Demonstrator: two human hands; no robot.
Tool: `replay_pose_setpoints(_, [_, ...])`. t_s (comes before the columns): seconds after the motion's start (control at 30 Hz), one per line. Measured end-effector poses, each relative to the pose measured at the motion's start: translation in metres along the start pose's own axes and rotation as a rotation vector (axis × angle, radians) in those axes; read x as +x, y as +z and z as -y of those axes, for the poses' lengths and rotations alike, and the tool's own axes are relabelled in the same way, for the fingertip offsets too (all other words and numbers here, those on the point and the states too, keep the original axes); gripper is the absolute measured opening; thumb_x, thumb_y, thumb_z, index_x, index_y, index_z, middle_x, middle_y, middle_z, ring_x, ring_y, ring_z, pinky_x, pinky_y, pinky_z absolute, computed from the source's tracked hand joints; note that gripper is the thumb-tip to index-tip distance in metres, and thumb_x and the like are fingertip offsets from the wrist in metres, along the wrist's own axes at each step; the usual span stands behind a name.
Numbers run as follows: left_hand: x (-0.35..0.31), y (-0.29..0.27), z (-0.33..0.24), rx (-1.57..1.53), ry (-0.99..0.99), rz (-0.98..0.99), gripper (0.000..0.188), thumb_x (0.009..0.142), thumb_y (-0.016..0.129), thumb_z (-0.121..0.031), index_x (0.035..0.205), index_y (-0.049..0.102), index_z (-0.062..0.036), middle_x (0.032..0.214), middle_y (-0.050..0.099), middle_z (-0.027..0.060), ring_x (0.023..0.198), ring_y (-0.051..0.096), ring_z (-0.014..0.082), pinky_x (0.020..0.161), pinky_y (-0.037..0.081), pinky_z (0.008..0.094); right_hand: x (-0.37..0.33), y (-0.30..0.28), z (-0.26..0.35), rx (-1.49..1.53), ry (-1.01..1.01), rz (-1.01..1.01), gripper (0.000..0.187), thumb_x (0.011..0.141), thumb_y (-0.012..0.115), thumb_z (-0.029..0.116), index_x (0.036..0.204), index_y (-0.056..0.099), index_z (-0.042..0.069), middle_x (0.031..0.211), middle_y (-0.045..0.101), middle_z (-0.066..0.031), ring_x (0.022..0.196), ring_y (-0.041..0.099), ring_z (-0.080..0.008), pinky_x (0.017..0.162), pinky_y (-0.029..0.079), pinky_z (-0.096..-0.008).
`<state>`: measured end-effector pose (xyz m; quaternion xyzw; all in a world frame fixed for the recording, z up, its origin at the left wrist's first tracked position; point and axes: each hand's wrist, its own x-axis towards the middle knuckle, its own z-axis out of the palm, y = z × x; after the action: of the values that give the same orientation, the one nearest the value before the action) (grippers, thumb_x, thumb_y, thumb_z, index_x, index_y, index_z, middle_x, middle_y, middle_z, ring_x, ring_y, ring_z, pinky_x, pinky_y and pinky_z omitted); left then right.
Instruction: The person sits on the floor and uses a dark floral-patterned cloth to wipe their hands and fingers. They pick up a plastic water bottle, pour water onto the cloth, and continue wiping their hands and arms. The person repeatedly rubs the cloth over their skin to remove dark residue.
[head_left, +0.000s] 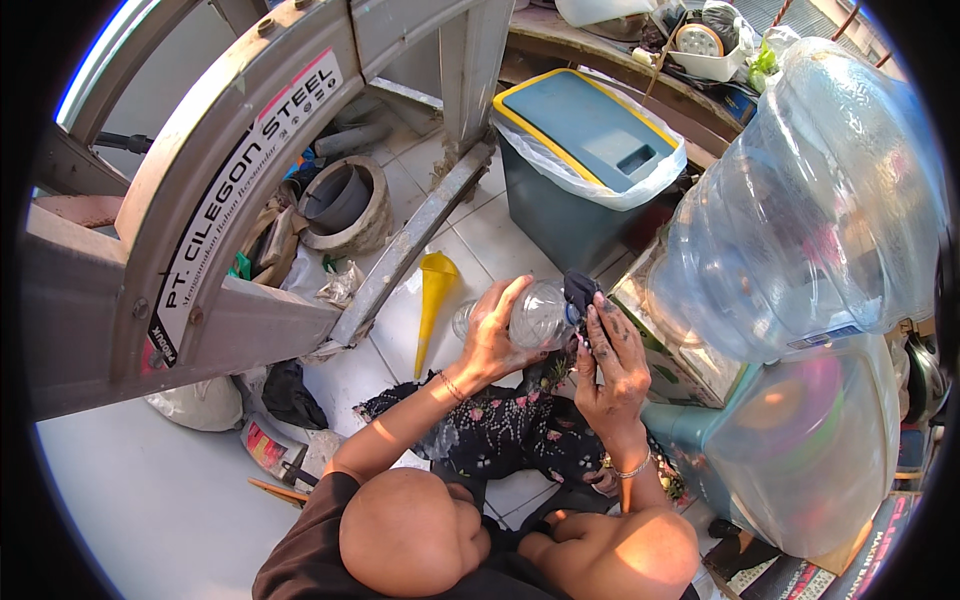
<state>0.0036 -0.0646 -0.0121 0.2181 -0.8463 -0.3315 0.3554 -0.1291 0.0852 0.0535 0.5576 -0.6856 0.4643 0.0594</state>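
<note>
My left hand (488, 335) is wrapped round a clear plastic bottle (540, 318), which lies nearly level with its blue neck end to the right. At that end my right hand (612, 365) has its dark-smudged fingers pressed together on a crumpled black cloth (580, 288). The cloth touches the bottle's neck and partly hides it. A yellow funnel (433, 300) lies on the tiles left of the bottle. Below my hands, dark flowered fabric (500, 430) spreads between my knees.
A grey bin (560, 215) with a yellow-rimmed lid stands ahead. On the right, a large water jug (790, 210) rests above a translucent storage box (810, 450). Left are a steel frame (250, 330) and a stone-like pot (375, 215). White tiles (490, 245) cover the floor.
</note>
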Motion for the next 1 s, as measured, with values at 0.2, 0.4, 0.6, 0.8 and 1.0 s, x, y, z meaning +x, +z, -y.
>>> replay_pose_setpoints(0.2, [0.015,-0.025,-0.039,0.325,-0.015,0.211,0.089,0.061,0.089,-0.017,0.141,0.05,-0.0082,0.125,0.056,0.0168,0.115,0.056,0.0382,0.1,0.046,0.0483,-0.017,-0.006,-0.01,0.165,0.199,-0.092,0.039,0.094,0.06,-0.004,0.132,0.066,0.001,0.138,0.064,-0.0179,0.125,0.063,-0.0382,0.104,0.052,-0.0435])
replay_pose_setpoints(0.4, [0.015,-0.029,-0.053,0.495,0.024,0.252,0.086,0.064,0.086,-0.019,0.141,0.049,-0.0088,0.122,0.054,0.0154,0.115,0.054,0.036,0.098,0.044,0.0482,-0.027,0.002,-0.01,0.122,0.252,-0.148,0.04,0.097,0.059,-0.004,0.136,0.063,0.0,0.138,0.064,-0.0203,0.125,0.063,-0.0389,0.103,0.051,-0.0421])
replay_pose_setpoints(0.6, [0.015,-0.029,-0.07,0.596,0.01,0.315,0.078,0.07,0.077,-0.012,0.142,0.048,-0.0088,0.12,0.054,0.0177,0.115,0.053,0.0361,0.1,0.04,0.05,-0.039,0.008,-0.02,0.305,0.373,-0.179,0.034,0.1,0.057,0.0,0.134,0.064,-0.002,0.14,0.063,-0.0199,0.126,0.063,-0.0321,0.106,0.048,-0.0376])
replay_pose_setpoints(0.8, [0.016,-0.028,-0.087,0.822,0.037,0.391,0.075,0.071,0.072,-0.007,0.142,0.047,-0.005,0.118,0.054,0.0199,0.113,0.053,0.0363,0.1,0.039,0.0513,-0.056,0.021,-0.026,0.548,0.648,-0.242,0.029,0.105,0.055,0.006,0.13,0.064,-0.005,0.134,0.067,-0.0144,0.124,0.061,-0.0195,0.106,0.046,-0.0322])
replay_pose_setpoints(1.0, [0.017,-0.027,-0.106,0.866,-0.028,0.435,0.072,0.071,0.07,-0.004,0.14,0.048,-0.0046,0.116,0.057,0.0209,0.112,0.055,0.0366,0.101,0.039,0.0526,-0.065,0.036,-0.031,0.656,0.735,-0.325,0.029,0.105,0.057,0.008,0.129,0.063,-0.006,0.13,0.067,-0.0113,0.116,0.061,-0.0149,0.103,0.046,-0.029])
